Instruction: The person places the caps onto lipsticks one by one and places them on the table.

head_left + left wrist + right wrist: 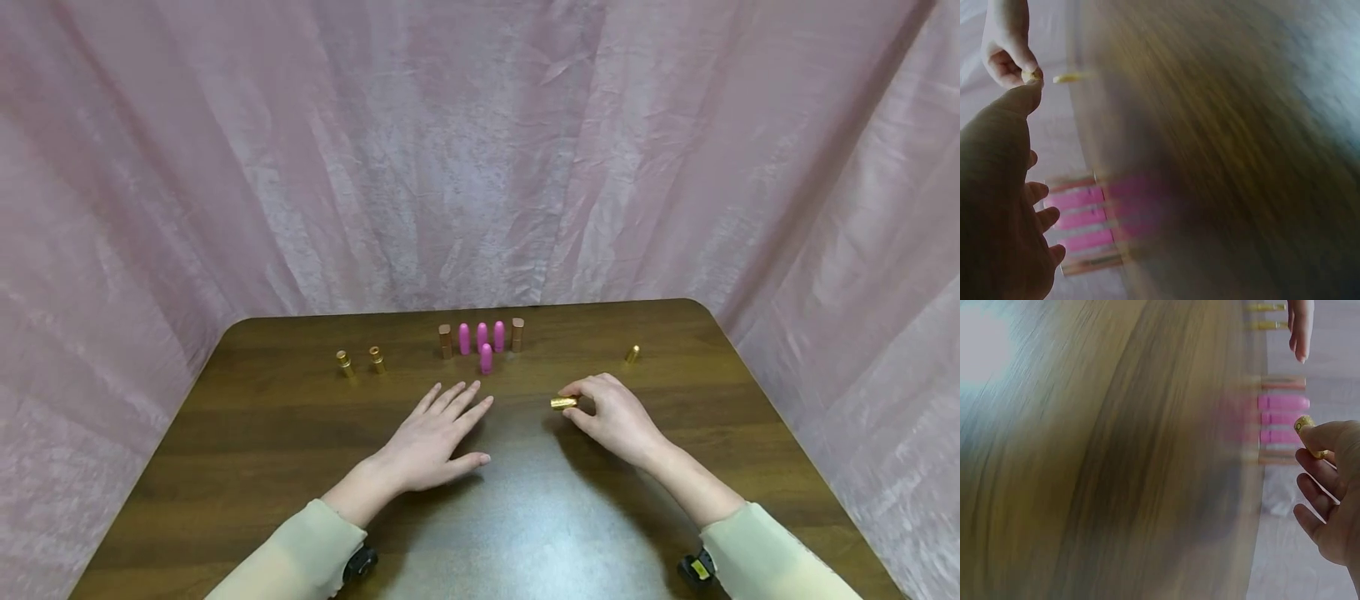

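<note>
My right hand (615,417) pinches a small gold lipstick tube (562,403) between thumb and fingertips, above the table's right half. In the head view the tube lies nearly level; the right wrist view shows its round patterned end (1300,423). My left hand (431,446) is held palm down with fingers straight and thumb spread, holding nothing. Ahead of its fingertips stands a pink bullet-shaped tube (486,359). Behind that, a row has more pink tubes (482,337) between two square rose-gold tubes, the left one (446,342) and the right one (517,335).
Two gold tubes stand at the left, one (345,363) beside the other (377,359). A smaller gold tube (633,354) is at the back right. The brown wooden table (247,433) has rounded far corners. Pink curtains (480,150) hang behind and along its sides.
</note>
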Demonstrator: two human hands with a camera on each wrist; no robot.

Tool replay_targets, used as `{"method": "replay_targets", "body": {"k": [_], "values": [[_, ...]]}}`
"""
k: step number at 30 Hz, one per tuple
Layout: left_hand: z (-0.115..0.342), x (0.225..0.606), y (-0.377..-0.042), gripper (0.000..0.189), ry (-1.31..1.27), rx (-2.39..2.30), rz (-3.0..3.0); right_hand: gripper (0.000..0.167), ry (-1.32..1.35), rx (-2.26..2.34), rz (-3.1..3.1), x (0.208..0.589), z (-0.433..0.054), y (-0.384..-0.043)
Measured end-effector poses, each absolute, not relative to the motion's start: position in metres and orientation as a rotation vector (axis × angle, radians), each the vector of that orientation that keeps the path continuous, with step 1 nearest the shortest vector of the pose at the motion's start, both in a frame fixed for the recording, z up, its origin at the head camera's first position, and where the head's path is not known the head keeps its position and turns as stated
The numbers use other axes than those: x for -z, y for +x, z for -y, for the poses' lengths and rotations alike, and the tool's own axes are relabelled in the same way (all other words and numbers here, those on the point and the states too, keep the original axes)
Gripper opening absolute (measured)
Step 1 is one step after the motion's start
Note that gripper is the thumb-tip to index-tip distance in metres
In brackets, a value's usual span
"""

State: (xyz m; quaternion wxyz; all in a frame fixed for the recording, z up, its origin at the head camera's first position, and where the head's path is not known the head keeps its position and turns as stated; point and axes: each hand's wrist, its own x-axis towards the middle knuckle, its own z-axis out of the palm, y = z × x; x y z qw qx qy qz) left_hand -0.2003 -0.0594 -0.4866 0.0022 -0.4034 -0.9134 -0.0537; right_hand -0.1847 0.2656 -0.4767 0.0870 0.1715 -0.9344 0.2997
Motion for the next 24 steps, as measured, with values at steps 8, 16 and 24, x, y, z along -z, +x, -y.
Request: {"method": "replay_targets", "body": {"k": [8, 16, 24], "values": [[0.083, 0.49, -0.205, 0.081, -1.164, 0.219, 2.855, 0.019, 0.591, -0.956, 2.75, 0.481, -0.23, -0.19], [0.111, 0.486, -0.21, 0.077, -1.047, 0.395, 2.86, 0.019, 0.623, -0.973, 2.765, 0.475, -0.203, -0.196], [0.158, 0.487, -0.223, 0.068, -0.738, 0.557, 2.899, 0.02, 0.696, -0.96, 2.748, 0.471, -0.179, -0.202]]}}
